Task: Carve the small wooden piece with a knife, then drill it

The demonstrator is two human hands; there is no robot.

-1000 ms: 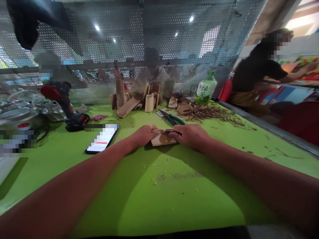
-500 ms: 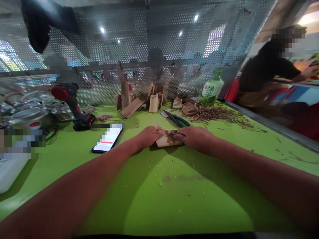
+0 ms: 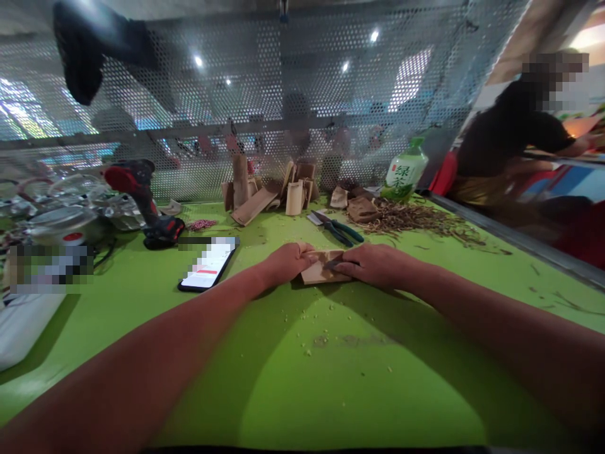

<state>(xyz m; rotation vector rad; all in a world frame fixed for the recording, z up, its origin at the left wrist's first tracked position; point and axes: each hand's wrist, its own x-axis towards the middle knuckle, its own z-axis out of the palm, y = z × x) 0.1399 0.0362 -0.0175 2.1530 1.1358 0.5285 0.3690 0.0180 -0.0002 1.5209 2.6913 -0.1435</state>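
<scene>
Barely shifted, the left hand [image 3: 286, 265] pinches one end of a tan wood-like slab [image 3: 321, 272] lying on the green worktop [image 3: 302, 378], while the right hand [image 3: 373, 265] closes around a small dark blade [image 3: 333, 265] at its other end

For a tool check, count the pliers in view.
1: green-handled pliers, lying on the green table beyond the tan wooden piece held by the left hand and right hand; others may be hidden.

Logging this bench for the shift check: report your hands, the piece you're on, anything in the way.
Left hand and right hand gripping flat tan piece from either side. Small dark tip at right fingers. Green-handled pliers beyond, phone to left, neither touching.
</scene>
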